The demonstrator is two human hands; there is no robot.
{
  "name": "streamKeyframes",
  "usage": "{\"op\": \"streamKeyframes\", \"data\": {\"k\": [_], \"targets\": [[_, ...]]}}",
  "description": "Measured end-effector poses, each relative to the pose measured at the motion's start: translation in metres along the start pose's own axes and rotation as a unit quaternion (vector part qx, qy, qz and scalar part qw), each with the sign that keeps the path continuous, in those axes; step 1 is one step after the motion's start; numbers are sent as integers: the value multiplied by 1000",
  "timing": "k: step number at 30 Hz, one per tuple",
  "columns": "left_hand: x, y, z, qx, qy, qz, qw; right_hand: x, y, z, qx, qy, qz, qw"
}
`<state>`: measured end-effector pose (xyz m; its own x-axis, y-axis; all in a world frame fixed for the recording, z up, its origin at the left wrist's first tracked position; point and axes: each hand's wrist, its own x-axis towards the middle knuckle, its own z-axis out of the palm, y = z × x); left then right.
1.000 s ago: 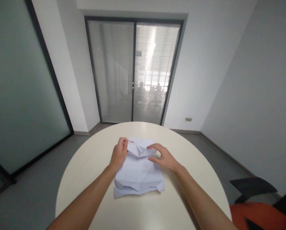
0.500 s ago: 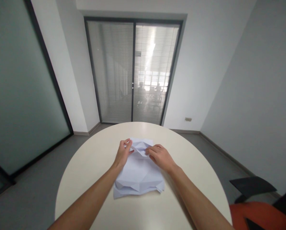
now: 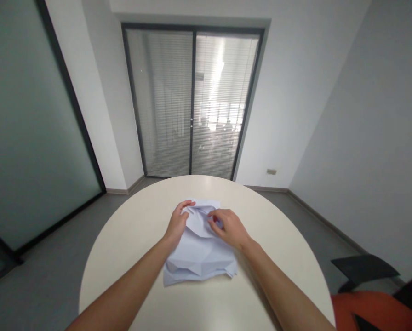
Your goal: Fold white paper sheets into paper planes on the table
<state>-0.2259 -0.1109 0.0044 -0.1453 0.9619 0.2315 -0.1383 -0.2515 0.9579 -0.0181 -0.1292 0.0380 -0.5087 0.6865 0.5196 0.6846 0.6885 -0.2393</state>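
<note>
A creased sheet of white paper (image 3: 201, 252) lies on the round table in front of me, its near edge bent into uneven folds. The far part is raised and bowed between my hands. At its far left side my left hand (image 3: 177, 224) grips the raised layer, thumb on the near face and fingers behind. My right hand (image 3: 231, 227) pinches the layer at the far right, thumb and index finger curled close together. A further strip of paper shows flat beyond the raised part.
The round cream table (image 3: 123, 248) fills the middle. At the lower right stands an orange chair (image 3: 371, 312) with a black armrest (image 3: 364, 268). A glass door with blinds (image 3: 164, 105) is beyond the table, and a frosted glass panel (image 3: 30, 124) is on the left.
The raised paper layer has opened out into a broader, smoother curve facing me. My right thumb and index finger have shifted on the edge; my left fingers have slid slightly along it.
</note>
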Motion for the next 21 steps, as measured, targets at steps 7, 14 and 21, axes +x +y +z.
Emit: {"op": "streamKeyframes", "data": {"k": [7, 14, 21], "targets": [[-11, 24, 16, 95, -61, 85, 990, 7, -9, -8, -48, 16, 40, 998], [-20, 29, 24, 109, -121, 93, 982, 11, -20, -8, -98, 37, 43, 994], [-16, 17, 21, 158, -115, 91, 977, 11, -18, -10, 14, 92, 77, 993]]}}
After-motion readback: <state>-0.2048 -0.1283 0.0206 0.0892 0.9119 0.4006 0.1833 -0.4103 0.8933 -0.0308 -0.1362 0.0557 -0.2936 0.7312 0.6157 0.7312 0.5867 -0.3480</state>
